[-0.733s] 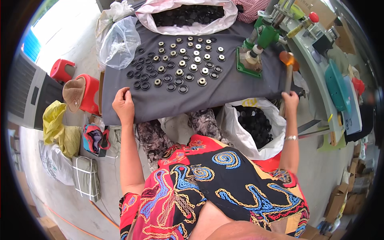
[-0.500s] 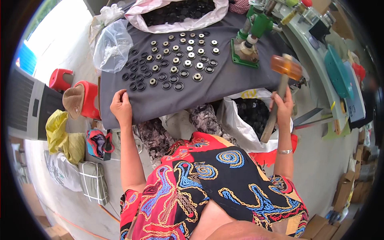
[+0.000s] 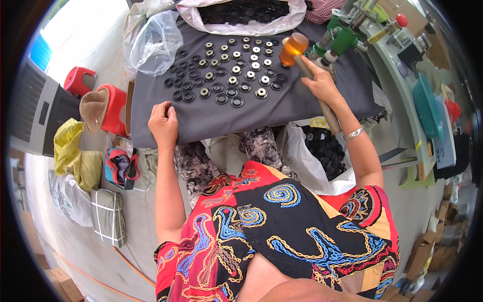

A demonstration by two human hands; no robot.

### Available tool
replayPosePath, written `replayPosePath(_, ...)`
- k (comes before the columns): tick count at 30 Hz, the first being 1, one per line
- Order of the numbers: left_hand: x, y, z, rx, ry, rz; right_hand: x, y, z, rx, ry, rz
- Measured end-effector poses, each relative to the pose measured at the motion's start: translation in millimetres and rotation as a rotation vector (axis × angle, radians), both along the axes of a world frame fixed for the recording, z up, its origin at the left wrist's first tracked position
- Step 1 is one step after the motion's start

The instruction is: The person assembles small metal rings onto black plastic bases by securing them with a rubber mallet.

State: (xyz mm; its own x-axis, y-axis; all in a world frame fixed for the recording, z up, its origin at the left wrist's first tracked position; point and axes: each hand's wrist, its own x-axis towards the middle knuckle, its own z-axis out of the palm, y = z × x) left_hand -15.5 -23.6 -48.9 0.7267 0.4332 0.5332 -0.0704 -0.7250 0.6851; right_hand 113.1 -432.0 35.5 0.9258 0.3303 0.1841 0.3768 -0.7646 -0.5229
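Observation:
My right hand is wrapped round the wooden handle of a mallet with an amber, see-through head. The head is over the table's right half, in front of the green hand press, and seems to hide the part beneath it. Left of it, loose rows of black rings and black rings with silver metal inserts lie on the dark grey cloth. At the near left edge of the cloth rests my left hand, fingers curled in, with nothing visible in them.
A white sack of black parts lies at the back, beside a clear plastic bag. Another open sack of black parts is right of my knees. Red stools stand left; a long bench runs along the right.
The mallet and my right hand have swung leftward and away from me, from beyond the table's right side to over the cloth. My left hand has shifted slightly, still at the edge.

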Motion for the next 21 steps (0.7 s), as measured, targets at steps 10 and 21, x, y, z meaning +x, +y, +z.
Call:
replayPosePath(10,-3,0,0,0.135,-0.04,0.029,1,-1,-1,0.086,-0.12,0.053)
replayPosePath(21,-5,0,4,0.172,-0.057,0.032,23,9,25,0.078,-0.106,-0.075)
